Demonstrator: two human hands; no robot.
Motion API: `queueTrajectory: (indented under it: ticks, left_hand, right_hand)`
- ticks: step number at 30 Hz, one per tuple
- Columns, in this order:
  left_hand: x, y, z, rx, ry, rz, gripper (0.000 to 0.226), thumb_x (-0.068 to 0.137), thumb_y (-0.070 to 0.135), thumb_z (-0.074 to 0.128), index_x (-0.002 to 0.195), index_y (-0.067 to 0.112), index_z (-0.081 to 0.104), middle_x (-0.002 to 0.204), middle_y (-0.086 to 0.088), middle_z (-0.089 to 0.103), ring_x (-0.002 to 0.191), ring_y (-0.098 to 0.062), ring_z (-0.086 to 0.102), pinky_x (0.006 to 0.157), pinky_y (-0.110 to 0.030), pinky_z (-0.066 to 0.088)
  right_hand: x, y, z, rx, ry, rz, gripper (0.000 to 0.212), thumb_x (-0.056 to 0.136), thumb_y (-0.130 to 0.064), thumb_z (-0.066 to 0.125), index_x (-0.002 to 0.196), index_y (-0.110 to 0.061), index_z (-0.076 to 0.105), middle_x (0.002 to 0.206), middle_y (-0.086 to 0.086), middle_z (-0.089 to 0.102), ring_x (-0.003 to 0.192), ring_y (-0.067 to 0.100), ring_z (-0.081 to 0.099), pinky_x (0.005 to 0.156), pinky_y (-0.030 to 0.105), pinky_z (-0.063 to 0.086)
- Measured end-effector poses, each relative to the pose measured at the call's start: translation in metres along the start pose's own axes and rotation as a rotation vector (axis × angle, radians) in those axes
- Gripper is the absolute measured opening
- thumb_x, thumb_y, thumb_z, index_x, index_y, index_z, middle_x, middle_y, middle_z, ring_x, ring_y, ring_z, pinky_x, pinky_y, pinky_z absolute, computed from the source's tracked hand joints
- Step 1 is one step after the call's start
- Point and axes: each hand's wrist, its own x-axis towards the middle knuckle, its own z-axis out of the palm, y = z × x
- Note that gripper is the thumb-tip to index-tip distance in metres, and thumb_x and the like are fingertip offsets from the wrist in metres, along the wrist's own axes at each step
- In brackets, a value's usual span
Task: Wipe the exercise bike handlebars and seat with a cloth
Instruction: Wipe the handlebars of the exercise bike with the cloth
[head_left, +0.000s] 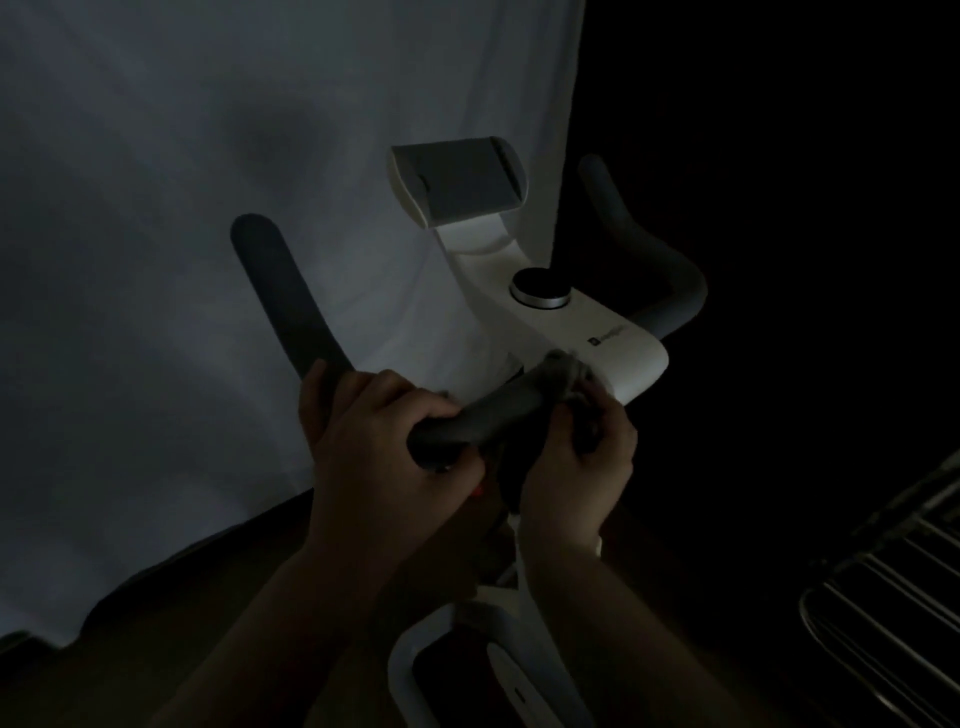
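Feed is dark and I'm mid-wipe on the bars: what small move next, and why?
Probably slide the right hand with the cloth along the near handlebar grip toward the left hand. The cloth sits at the grip's inner end by the white console.

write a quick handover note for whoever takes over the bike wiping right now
Left hand: grips the near left bend of the handlebars, steadying it.
Right hand: grips the cloth, wrapped round the bar beside the white centre console.
Done: cannot tell from this dim picture which parts are already wiped; wiping is at the inner left bar.
Left: the left horn, the right horn, then the seat, which is out of view.
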Motion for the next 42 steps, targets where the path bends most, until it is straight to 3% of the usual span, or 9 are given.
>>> queueTrajectory:
  ticks: [9, 19, 24, 27, 30, 33, 36, 40, 42]
  left_hand:
    - [-0.003, -0.001, 0.003, 0.025, 0.015, 0.014, 0.027, 0.068, 0.049, 0.06, 0.085, 0.029, 0.068, 0.08, 0.011, 0.057, 0.094, -0.014, 0.054, 0.112, -0.038, 0.01]
    - [-0.009, -0.005, 0.0, -0.04, 0.102, 0.057, 0.029, 0.072, 0.046, 0.06, 0.091, 0.025, 0.064, 0.087, 0.009, 0.064, 0.097, -0.015, 0.055, 0.114, -0.036, 0.006]
    - [-0.017, -0.007, 0.004, -0.02, 0.12, -0.004, 0.024, 0.074, 0.042, 0.057, 0.087, 0.024, 0.064, 0.095, -0.001, 0.066, 0.103, -0.017, 0.052, 0.116, -0.045, 0.007]
    - [-0.019, -0.01, 0.004, -0.065, 0.129, -0.019, 0.028, 0.074, 0.044, 0.053, 0.096, 0.027, 0.051, 0.095, -0.011, 0.066, 0.1, -0.017, 0.05, 0.108, -0.064, 0.017]
    - [-0.017, -0.007, 0.001, -0.005, 0.137, -0.012, 0.024, 0.075, 0.045, 0.053, 0.091, 0.027, 0.058, 0.091, -0.009, 0.067, 0.099, -0.021, 0.051, 0.11, -0.044, 0.013]
    - [-0.015, -0.004, -0.002, 0.012, 0.118, -0.05, 0.032, 0.075, 0.047, 0.053, 0.085, 0.021, 0.068, 0.09, 0.001, 0.064, 0.1, -0.016, 0.049, 0.11, -0.04, 0.013]
    - [-0.016, -0.005, -0.002, -0.003, 0.099, -0.085, 0.031, 0.073, 0.049, 0.054, 0.085, 0.024, 0.068, 0.091, 0.012, 0.056, 0.1, -0.016, 0.051, 0.109, -0.049, 0.022]
    - [-0.016, -0.004, 0.0, -0.013, 0.097, -0.103, 0.03, 0.074, 0.048, 0.056, 0.085, 0.024, 0.068, 0.091, 0.013, 0.057, 0.096, -0.011, 0.051, 0.1, -0.052, 0.033]
    - [-0.018, -0.004, -0.001, -0.036, 0.124, -0.102, 0.026, 0.075, 0.046, 0.057, 0.087, 0.025, 0.067, 0.093, 0.015, 0.056, 0.099, -0.006, 0.05, 0.102, -0.05, 0.032]
  right_hand:
    - [-0.002, 0.013, 0.006, 0.181, 0.058, 0.116, 0.021, 0.093, -0.011, 0.055, 0.097, -0.032, 0.054, 0.112, 0.001, 0.06, 0.105, 0.011, 0.059, 0.089, 0.028, 0.051]
    - [0.043, -0.021, -0.012, -0.543, -0.385, -0.502, 0.018, 0.086, -0.013, 0.064, 0.104, -0.017, 0.065, 0.103, -0.004, 0.063, 0.092, 0.001, 0.052, 0.086, 0.024, 0.049]
    - [0.058, -0.043, -0.005, -0.778, -0.82, -0.694, 0.011, 0.087, -0.021, 0.063, 0.096, -0.022, 0.069, 0.092, -0.005, 0.066, 0.082, 0.007, 0.059, 0.07, 0.019, 0.042]
    - [0.074, -0.047, -0.006, -0.871, -0.731, -0.623, 0.017, 0.092, -0.032, 0.056, 0.099, -0.022, 0.067, 0.093, -0.004, 0.065, 0.08, 0.007, 0.057, 0.064, 0.018, 0.035]
    - [0.057, -0.044, 0.0, -0.921, -0.829, -0.742, 0.023, 0.093, -0.036, 0.052, 0.102, -0.023, 0.068, 0.096, -0.004, 0.061, 0.08, 0.009, 0.055, 0.062, 0.02, 0.034]
    - [0.067, -0.05, 0.003, -0.816, -0.944, -0.628, 0.022, 0.09, -0.039, 0.056, 0.102, -0.027, 0.07, 0.095, -0.007, 0.067, 0.08, 0.006, 0.058, 0.067, 0.019, 0.042]
    - [0.067, -0.043, 0.001, -0.834, -0.825, -0.684, 0.02, 0.091, -0.034, 0.057, 0.101, -0.023, 0.07, 0.095, -0.002, 0.067, 0.08, 0.01, 0.059, 0.068, 0.022, 0.04]
    - [0.068, -0.041, -0.005, -0.786, -0.996, -0.742, 0.017, 0.091, -0.031, 0.059, 0.103, -0.025, 0.069, 0.097, -0.004, 0.065, 0.085, 0.01, 0.059, 0.072, 0.02, 0.039]
    - [0.082, -0.035, -0.013, -0.813, -0.855, -0.798, 0.016, 0.09, -0.024, 0.06, 0.102, -0.018, 0.069, 0.097, -0.001, 0.065, 0.088, 0.014, 0.059, 0.075, 0.02, 0.036]
